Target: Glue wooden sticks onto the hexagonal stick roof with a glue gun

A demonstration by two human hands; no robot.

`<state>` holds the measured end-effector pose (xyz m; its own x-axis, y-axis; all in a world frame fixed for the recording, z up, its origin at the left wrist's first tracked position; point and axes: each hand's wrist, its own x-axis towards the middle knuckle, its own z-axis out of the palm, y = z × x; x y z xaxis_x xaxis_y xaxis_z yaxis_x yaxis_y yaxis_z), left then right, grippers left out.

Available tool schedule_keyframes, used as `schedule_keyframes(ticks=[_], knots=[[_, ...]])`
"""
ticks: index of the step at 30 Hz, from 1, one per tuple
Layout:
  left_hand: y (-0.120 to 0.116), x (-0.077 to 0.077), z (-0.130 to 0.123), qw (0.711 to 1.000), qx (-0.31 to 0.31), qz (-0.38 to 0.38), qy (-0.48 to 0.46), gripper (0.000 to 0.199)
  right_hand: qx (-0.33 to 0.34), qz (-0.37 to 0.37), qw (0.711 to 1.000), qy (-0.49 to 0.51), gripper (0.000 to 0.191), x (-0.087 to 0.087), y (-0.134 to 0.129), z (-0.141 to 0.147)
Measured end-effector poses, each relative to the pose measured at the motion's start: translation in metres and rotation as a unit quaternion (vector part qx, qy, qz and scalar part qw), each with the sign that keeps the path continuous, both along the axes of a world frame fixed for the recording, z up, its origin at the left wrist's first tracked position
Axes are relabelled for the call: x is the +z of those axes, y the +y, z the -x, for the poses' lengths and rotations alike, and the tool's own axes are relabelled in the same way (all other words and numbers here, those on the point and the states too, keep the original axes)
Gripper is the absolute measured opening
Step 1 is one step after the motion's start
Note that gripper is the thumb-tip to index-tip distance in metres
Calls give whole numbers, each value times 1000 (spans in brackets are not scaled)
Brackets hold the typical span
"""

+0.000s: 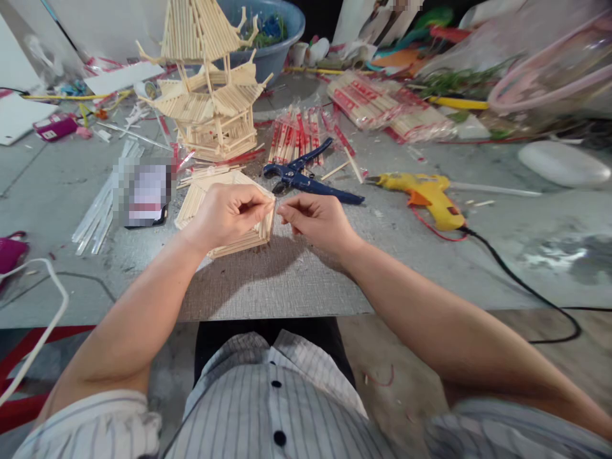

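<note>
My left hand [228, 211] is closed in a pinch over a flat, many-sided panel of pale wooden sticks [241, 245] lying on the table. Just right of the panel's edge, my right hand [319, 220] is pinched too, its fingertips a small gap from the left ones. Whatever either pinch holds is too small to make out. Behind my right hand lie dark blue cutting pliers [310, 177] with their handles spread. A yellow hot glue gun [430, 194] rests on its side farther right. Loose sticks [210, 173] lie behind the panel, partly under its far edge.
A tiered stick pagoda [217, 108] stands behind the panel, before a blue basin [287, 38]. Red-and-white chopstick packets [363, 99] lie at the back. Clear glue sticks [102, 197] and a phone [148, 191] are on the left. A black cord [519, 274] crosses the right side.
</note>
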<state>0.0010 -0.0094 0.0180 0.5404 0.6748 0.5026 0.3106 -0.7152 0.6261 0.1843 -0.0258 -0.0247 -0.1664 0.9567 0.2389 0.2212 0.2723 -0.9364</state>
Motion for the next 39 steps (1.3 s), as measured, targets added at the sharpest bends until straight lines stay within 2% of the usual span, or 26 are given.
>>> schedule_keyframes(ticks=[28, 39], knots=[[-2, 2, -2, 1000, 16, -9, 5, 17, 6, -6, 1000, -9, 27, -2, 0, 0], [-2, 1, -1, 999, 37, 10, 13, 15, 6, -6, 1000, -10, 29, 0, 0, 0]])
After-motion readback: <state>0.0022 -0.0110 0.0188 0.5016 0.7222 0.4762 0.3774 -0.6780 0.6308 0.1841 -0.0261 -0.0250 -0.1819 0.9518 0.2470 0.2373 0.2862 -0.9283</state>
